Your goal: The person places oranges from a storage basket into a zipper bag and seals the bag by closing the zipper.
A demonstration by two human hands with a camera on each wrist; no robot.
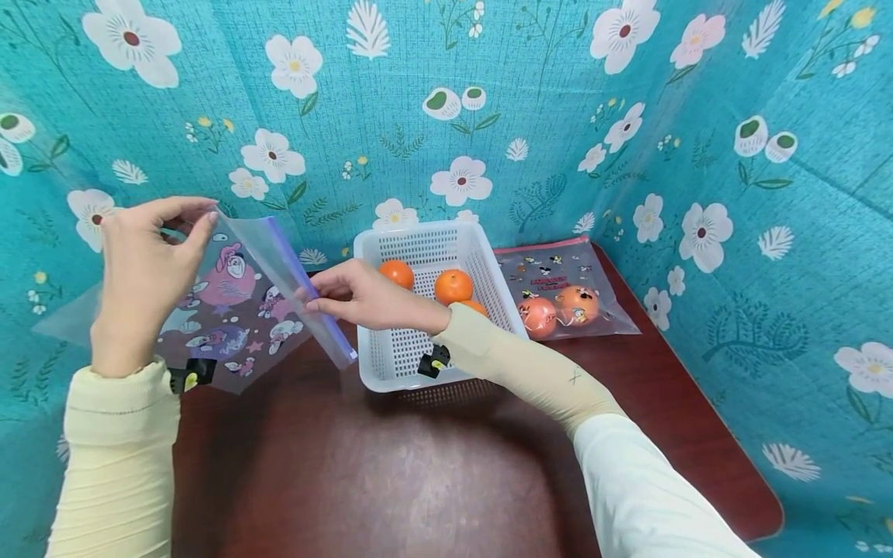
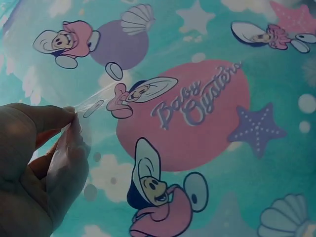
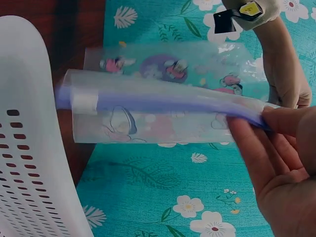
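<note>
Between my two hands hangs a clear zip bag (image 1: 226, 287) printed with pink and purple cartoon oysters, a purple zip strip (image 1: 289, 260) along one edge. My left hand (image 1: 149, 260) pinches the bag's plastic between thumb and fingertips, up at the left. In the left wrist view the printed film (image 2: 182, 118) spreads out flat beyond the fingers. My right hand (image 1: 373, 298) pinches the zip edge, above the left side of a white basket (image 1: 373, 364). Several oranges (image 1: 453, 286) lie in that basket, partly hidden by my right wrist. The bag looks empty.
Right of the basket lies another clear bag (image 1: 572, 271) with a red zip edge and two oranges (image 1: 577, 304) inside. All stands on a dark red-brown table (image 1: 391, 473). A teal flowered cloth (image 1: 391, 147) rises behind and to the right.
</note>
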